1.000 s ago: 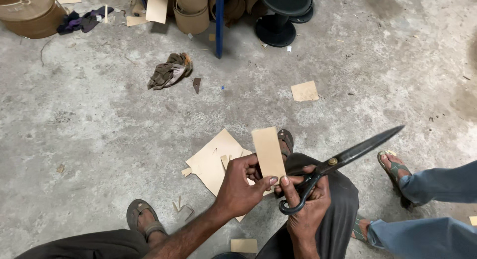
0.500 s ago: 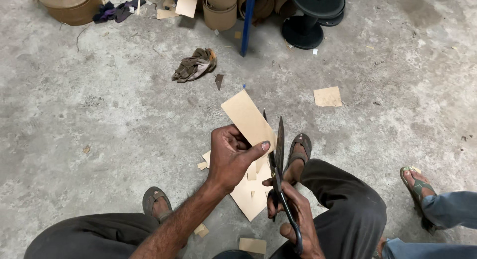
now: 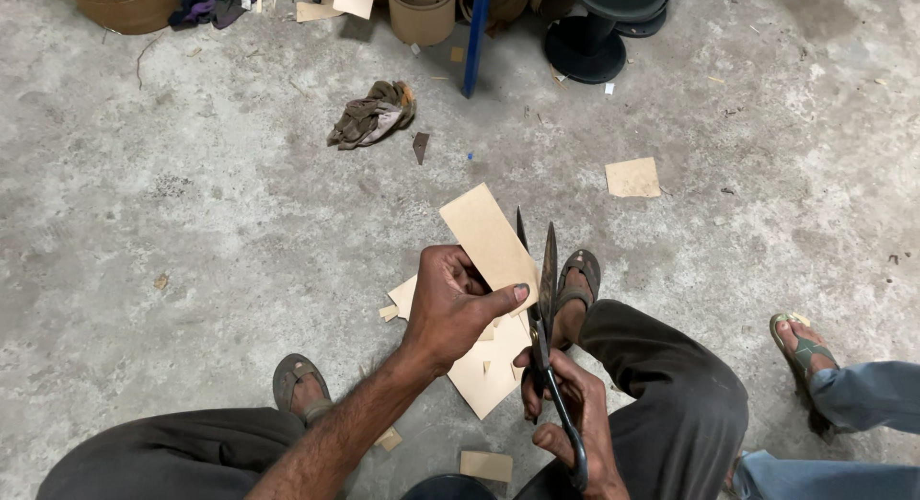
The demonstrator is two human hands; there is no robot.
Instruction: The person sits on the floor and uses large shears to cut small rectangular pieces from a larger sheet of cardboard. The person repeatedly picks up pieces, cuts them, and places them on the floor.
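My left hand (image 3: 452, 305) grips a tan cardboard strip (image 3: 489, 236) that tilts up and to the left above the floor. My right hand (image 3: 573, 425) holds large black scissors (image 3: 542, 299) by the handles, blades pointing away from me and parted against the strip's right edge. Under both hands a larger tan cardboard sheet (image 3: 491, 366) lies on the concrete with small offcuts around it. My sandalled feet (image 3: 299, 383) rest to either side of the sheet.
Another person's sandalled foot and blue trouser leg (image 3: 832, 377) sit at the right. A crumpled rag (image 3: 372, 115), a loose cardboard square (image 3: 632, 177), brown tubes (image 3: 422, 13), a blue post (image 3: 475, 35) and a black round stand (image 3: 592, 40) lie farther off.
The scissors swung from pointing right to pointing straight ahead. The strip turned and rose, tilting leftward, and the blades have closed in on its right edge.
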